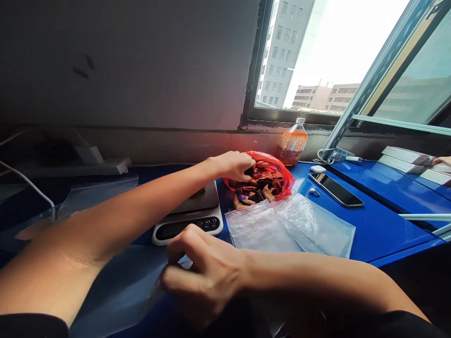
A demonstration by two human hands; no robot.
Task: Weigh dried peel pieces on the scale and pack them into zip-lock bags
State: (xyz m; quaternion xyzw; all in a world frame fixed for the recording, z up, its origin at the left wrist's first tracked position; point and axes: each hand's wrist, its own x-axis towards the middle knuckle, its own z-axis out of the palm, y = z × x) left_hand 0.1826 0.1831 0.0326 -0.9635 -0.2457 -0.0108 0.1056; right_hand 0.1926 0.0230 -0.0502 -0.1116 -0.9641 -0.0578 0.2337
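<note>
My left hand (234,165) reaches into a red plastic bag (287,180) at the back of the table. Its fingers are closed on a dark dried piece, partly hidden, among many dried reddish-brown pieces (266,178). Nearer to me, my right hand (202,277) is closed in a pinch at a clear plastic bag (120,286), whose edge meets the fingertips; the exact grip is blurred. Between the hands stands a white kitchen scale (217,224), with a small brown piece on its dark plate, mostly covered by my left arm.
Clear zip bags (257,227) lie before the red bag. An orange drink bottle (294,141) stands by the window. A phone (336,190), an earbud (313,192) and its case (317,168) lie right. Far right, a person's hand (442,161) is near white boxes (405,159).
</note>
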